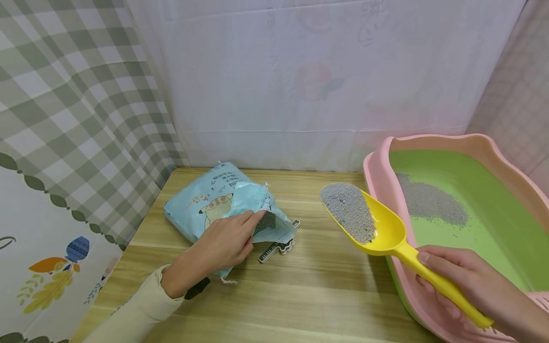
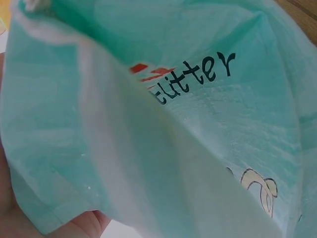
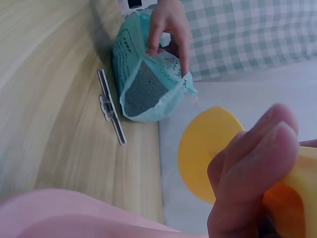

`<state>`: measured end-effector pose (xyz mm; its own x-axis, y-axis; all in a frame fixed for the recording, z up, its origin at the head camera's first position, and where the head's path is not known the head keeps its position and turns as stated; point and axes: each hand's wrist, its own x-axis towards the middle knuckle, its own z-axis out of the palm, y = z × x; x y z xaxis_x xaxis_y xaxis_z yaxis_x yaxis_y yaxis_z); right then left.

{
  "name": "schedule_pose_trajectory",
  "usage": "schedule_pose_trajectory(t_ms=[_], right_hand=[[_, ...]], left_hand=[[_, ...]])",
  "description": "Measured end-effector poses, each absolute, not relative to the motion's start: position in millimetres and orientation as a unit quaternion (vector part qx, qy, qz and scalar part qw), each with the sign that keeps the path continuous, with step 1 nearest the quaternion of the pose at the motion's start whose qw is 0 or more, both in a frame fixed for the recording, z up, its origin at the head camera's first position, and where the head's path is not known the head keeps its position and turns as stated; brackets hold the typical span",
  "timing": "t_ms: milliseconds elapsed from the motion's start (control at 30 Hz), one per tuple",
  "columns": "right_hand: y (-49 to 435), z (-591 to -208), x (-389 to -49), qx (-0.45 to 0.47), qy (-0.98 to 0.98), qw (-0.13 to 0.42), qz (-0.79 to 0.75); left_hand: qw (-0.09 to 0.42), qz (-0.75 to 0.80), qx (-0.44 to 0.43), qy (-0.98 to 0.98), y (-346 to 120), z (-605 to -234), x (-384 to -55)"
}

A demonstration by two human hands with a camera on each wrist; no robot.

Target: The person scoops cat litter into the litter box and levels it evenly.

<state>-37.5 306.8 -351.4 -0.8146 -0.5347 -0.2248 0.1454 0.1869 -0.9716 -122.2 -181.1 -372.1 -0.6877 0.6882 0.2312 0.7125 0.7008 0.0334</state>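
Note:
My left hand point(image 1: 227, 240) pinches the upper edge of the mouth of a light-blue cat litter bag point(image 1: 188, 205), which lies on its side. Grey litter point(image 3: 143, 91) shows inside the open mouth in the right wrist view. Folded plastic with the printed letters "litter" point(image 2: 198, 74) fills most of the left wrist view. My right hand point(image 1: 467, 276) grips the handle of a yellow scoop point(image 1: 392, 228), thumb along its top. A heap of grey litter point(image 1: 349, 209) fills the scoop's front part. The scoop is held above the table, just left of the litter box.
A pink-rimmed litter box point(image 1: 379, 181) with a green base stands at the right, grey litter point(image 1: 433, 200) spread on its floor. Beside the bag's mouth lies a long clip point(image 1: 270, 251) with piano-key markings. Curtains point(image 1: 274, 85) border the wooden table point(image 1: 309, 286) behind and at left.

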Motion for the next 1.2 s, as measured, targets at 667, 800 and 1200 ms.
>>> schedule_pose_trajectory(t_ms=[667, 800, 1200], right_hand=[[355.6, -345.2, -48.2, -0.129, 0.741, 0.24, -0.614], [363.8, -347.6, -49.4, -0.127, 0.729, 0.233, -0.631], [392.7, -343.9, -62.3, -0.13, 0.688, 0.252, -0.668]], left_hand=[[0.1, -0.053, -0.381, -0.917, -181.3, -370.3, -122.2], [0.098, -0.055, -0.381, -0.918, -181.1, -370.2, -122.1], [0.093, -0.055, -0.378, -0.919, -180.7, -370.0, -121.8]])
